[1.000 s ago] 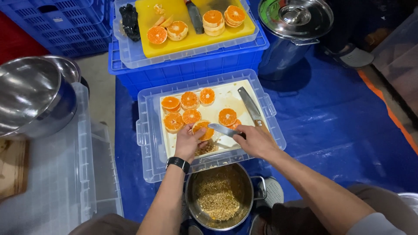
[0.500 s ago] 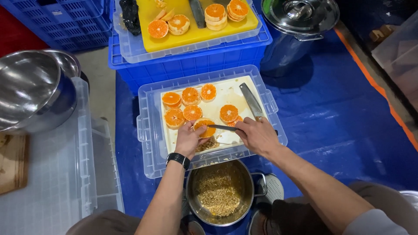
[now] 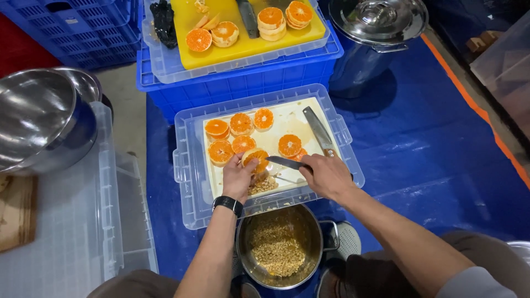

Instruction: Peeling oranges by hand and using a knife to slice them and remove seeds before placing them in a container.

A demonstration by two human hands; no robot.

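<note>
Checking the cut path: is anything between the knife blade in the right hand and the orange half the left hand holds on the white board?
Nothing visible: the small knife in the right hand already meets the orange half held by the left hand.

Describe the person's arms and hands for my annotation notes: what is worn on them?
Both forearms are bare, with no gloves on either hand. The left hand has a black wristband at the wrist. The right hand shows nothing worn; a light sleeve edge appears near the upper arm.

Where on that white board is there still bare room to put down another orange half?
Bare room lies on the white board between the orange halves and the spare knife. The near edge is crowded: left hand, right hand with its knife, and seeds.
</note>
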